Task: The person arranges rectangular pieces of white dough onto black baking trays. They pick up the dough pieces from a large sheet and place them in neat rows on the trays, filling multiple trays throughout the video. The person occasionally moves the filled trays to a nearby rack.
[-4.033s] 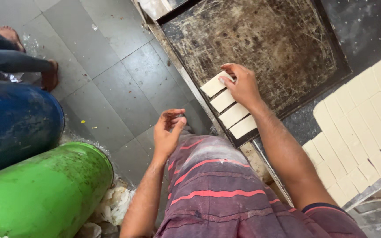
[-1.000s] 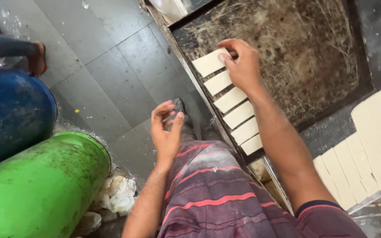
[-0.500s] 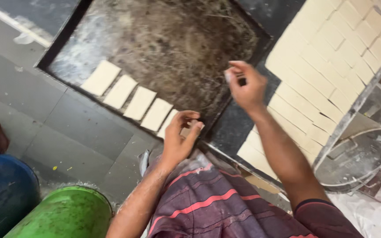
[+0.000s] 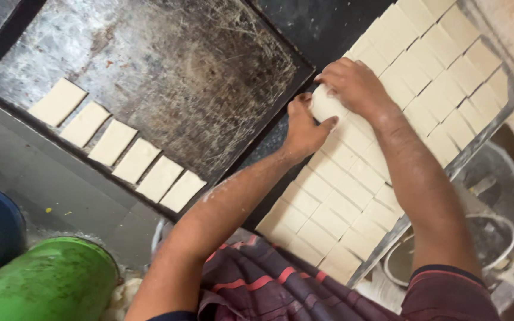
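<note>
Both hands meet at 12 o'clock over the sheet of cut dough squares (image 4: 382, 148). Left hand (image 4: 303, 128) and right hand (image 4: 355, 86) have fingers curled around one pale dough piece (image 4: 326, 104) at the sheet's upper-left edge. At 10 o'clock, a dark scuffed baking tray (image 4: 168, 65) carries a slanting row of six dough rectangles (image 4: 117, 145). Green drum (image 4: 43, 279) at 7 o'clock. No labels visible.
</note>
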